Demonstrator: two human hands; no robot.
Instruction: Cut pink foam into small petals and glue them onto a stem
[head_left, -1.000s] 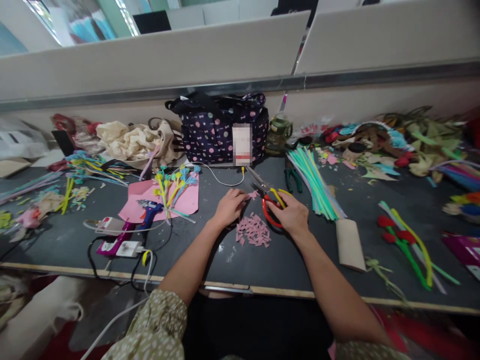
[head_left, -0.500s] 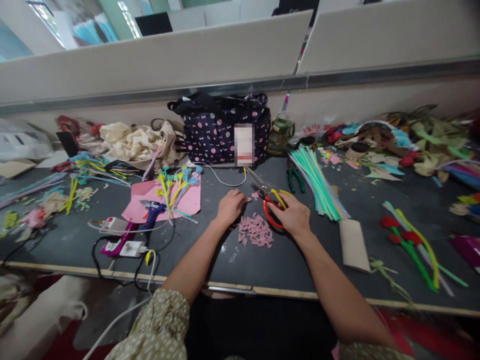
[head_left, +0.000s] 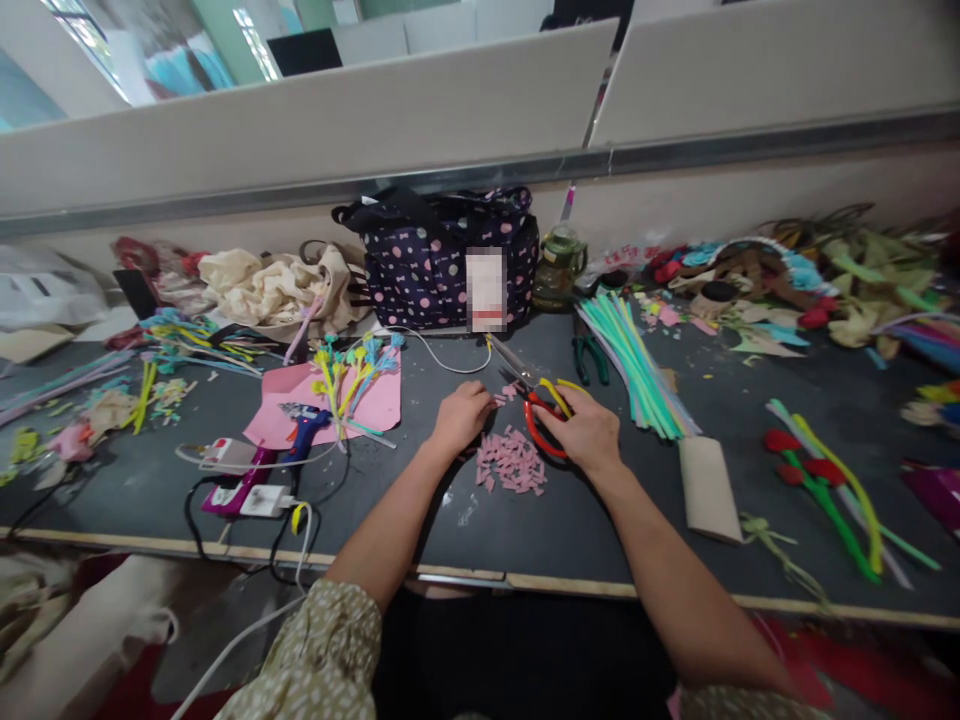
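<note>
My right hand (head_left: 589, 428) grips a pair of scissors (head_left: 541, 420) with red and yellow handles. The blades are parted and point up and to the left, toward the bag. Close to them, my left hand (head_left: 463, 412) has its fingers pinched together on a small pink strip (head_left: 499, 400). More pink bits lie between the blades and my left fingertips. Below both hands, a loose heap of small cut pink pieces (head_left: 511, 460) is spread on the dark table (head_left: 450, 525).
A dotted dark bag (head_left: 420, 270) stands at the back, beside a green bottle (head_left: 559, 265). To the left are a glue gun (head_left: 306, 425), a pink sheet (head_left: 281, 390) and a power strip (head_left: 240, 490). Pliers (head_left: 591, 355), fuzzy stems (head_left: 634, 365) and a beige card (head_left: 709, 490) lie to the right.
A little more pink material shows between my left fingertips and the scissors. Both hands stay in nearly the same place; the view has shifted very slightly.
</note>
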